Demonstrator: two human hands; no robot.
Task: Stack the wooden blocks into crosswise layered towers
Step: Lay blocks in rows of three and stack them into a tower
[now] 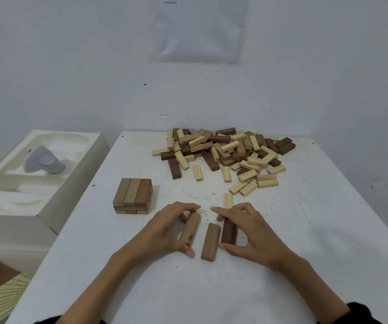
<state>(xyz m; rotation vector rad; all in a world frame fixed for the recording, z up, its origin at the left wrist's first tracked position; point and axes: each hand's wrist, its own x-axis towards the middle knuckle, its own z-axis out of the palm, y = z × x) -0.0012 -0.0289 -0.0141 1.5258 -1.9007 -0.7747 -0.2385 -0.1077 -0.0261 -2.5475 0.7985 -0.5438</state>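
Left hand (169,228) pinching tan block (190,228), right hand (251,232) pinching dark block (229,231), flanking middle block (210,242): apparently to form a base layer.

Place: a plain indoor room, my simple work station.
Far: bare white wall (71,66) with a printed sheet (200,31) stuck on it.
Bench: my white bench (317,242) stands against it.
Left: moulded tray (8,228) holding a grey device (43,161).
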